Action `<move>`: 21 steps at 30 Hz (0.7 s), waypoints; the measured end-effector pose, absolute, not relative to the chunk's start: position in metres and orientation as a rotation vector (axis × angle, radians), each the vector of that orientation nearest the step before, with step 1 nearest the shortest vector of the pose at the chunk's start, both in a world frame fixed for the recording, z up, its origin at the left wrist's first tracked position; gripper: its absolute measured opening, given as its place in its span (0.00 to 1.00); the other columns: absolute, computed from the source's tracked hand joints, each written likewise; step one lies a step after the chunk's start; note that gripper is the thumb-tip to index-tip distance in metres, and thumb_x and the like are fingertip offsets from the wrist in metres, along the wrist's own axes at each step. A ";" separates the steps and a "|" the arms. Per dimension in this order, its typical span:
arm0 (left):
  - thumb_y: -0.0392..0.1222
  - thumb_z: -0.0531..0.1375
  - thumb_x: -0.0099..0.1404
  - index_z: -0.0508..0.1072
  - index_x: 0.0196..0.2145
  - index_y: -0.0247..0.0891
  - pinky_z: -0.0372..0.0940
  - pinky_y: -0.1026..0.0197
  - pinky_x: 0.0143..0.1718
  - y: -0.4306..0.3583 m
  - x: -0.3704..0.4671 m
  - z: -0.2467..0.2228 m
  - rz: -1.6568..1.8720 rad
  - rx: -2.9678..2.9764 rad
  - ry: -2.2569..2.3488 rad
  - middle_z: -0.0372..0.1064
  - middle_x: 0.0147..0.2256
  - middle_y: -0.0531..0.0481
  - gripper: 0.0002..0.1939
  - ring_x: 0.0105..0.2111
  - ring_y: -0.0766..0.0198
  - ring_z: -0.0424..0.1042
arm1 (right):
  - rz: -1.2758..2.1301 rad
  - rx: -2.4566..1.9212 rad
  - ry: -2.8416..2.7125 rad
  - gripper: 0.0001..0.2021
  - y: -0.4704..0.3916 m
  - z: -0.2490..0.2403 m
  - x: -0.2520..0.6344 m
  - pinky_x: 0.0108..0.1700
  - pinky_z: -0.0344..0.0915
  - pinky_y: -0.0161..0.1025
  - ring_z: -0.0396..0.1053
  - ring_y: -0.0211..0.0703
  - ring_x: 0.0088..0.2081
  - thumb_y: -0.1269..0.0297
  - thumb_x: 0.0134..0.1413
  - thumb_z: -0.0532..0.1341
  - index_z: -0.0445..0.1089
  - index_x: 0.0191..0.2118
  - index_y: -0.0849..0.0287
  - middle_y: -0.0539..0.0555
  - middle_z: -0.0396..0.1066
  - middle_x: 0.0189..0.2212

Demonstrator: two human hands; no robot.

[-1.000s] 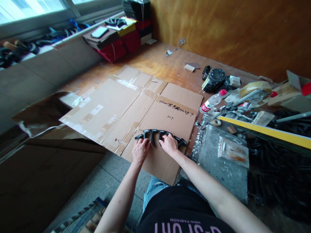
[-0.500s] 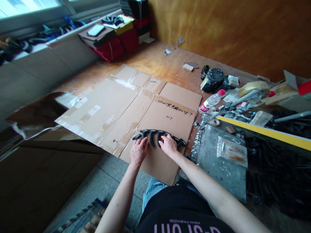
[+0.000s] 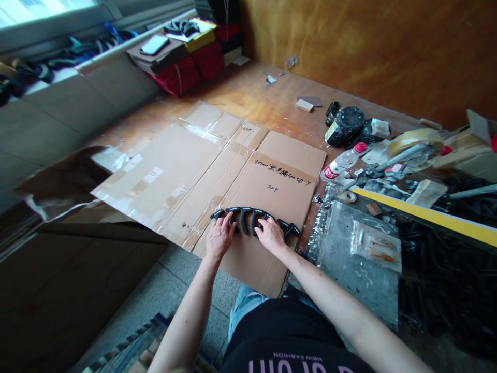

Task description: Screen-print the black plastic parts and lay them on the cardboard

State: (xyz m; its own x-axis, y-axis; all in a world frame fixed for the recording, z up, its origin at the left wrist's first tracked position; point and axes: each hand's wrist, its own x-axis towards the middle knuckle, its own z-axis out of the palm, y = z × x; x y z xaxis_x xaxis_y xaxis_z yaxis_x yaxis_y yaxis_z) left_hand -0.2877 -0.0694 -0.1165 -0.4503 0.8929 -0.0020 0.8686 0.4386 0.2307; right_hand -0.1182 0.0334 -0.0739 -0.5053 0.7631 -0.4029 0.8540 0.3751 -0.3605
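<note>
Clock is read from the hands, 12 straight ahead: we see both bare forearms come up from 6 o'clock, L one leaning slightly R, R one slanting in from approx. 4. The L hand (image 3: 218,238) is palm down, fingers bent and a bit apart, tips at the L end of a row of black curved parts (image 3: 243,220); the R hand (image 3: 271,235) is turned in toward it, fingers curled w/ tips on the row R of ctr. We can't tell if either hand pinches a part or only presses. The row bows away from us, lying on a flattened cardboard sheet (image 3: 174,176) near its close edge. The sheet runs out to 10 & 11, taped at seams, w/ black handwriting at 1. Under it, a worn wooden table (image 3: 240,88) w/ scraps. At 2, a bottle w/ red cap (image 3: 341,163), then black tubs (image 3: 349,120) just beyond; at 3, a grey board (image 3: 337,254) bearing a clear packet (image 3: 375,246), plus a yellow strip (image 3: 423,213) over dark clutter. At 11, red bundles (image 3: 176,80) w/ a pale flat item (image 3: 155,45) on the stack nearby; window (image 3: 42,10) approx. 10:30. Wooden panel (image 3: 368,46) at 1; speckled floor (image 3: 182,290) at 7–8.
</note>
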 end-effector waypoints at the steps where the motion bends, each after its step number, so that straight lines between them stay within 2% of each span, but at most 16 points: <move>1: 0.53 0.46 0.73 0.64 0.63 0.42 0.63 0.57 0.46 -0.069 -0.288 -0.116 0.285 1.571 2.563 0.73 0.45 0.43 0.27 0.44 0.53 0.70 | -0.810 1.462 2.462 0.19 0.033 -0.074 -0.118 0.49 0.66 0.37 0.71 0.46 0.50 0.57 0.63 0.57 0.70 0.57 0.55 0.59 0.70 0.49; 5: 0.52 0.46 0.73 0.65 0.62 0.42 0.64 0.58 0.44 -0.071 -0.295 -0.120 0.321 1.730 2.395 0.73 0.44 0.44 0.25 0.41 0.57 0.70 | -0.863 1.467 2.465 0.20 0.032 -0.075 -0.120 0.51 0.65 0.38 0.71 0.46 0.50 0.58 0.63 0.58 0.69 0.57 0.57 0.60 0.70 0.49; 11: 0.48 0.48 0.73 0.66 0.60 0.40 0.65 0.57 0.46 -0.079 -0.309 -0.131 0.493 1.924 2.208 0.73 0.48 0.43 0.23 0.45 0.57 0.71 | -0.940 1.462 2.469 0.19 0.029 -0.078 -0.118 0.52 0.65 0.38 0.71 0.46 0.50 0.60 0.63 0.58 0.69 0.57 0.57 0.61 0.70 0.50; 17: 0.54 0.56 0.68 0.68 0.60 0.38 0.63 0.48 0.52 -0.080 -0.259 -0.115 0.615 1.585 2.642 0.67 0.56 0.36 0.28 0.51 0.47 0.69 | -1.022 1.459 2.453 0.19 0.033 -0.078 -0.113 0.55 0.63 0.39 0.70 0.45 0.53 0.62 0.64 0.57 0.68 0.58 0.57 0.60 0.71 0.51; 21: 0.55 0.60 0.63 0.70 0.59 0.38 0.54 0.39 0.61 -0.068 -0.213 -0.117 0.542 1.504 2.627 0.64 0.60 0.36 0.30 0.61 0.39 0.59 | -1.085 1.469 2.436 0.19 0.036 -0.078 -0.112 0.57 0.63 0.39 0.70 0.46 0.54 0.62 0.65 0.56 0.69 0.58 0.59 0.60 0.73 0.51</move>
State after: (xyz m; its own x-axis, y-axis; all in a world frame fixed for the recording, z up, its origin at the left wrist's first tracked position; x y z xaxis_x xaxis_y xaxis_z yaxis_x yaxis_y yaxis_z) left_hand -0.2128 -0.0679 -0.1168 -0.5199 0.8464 0.1155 0.8230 0.4602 0.3330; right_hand -0.1121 0.0357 -0.0776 -0.5309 0.7357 -0.4206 0.8048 0.2822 -0.5222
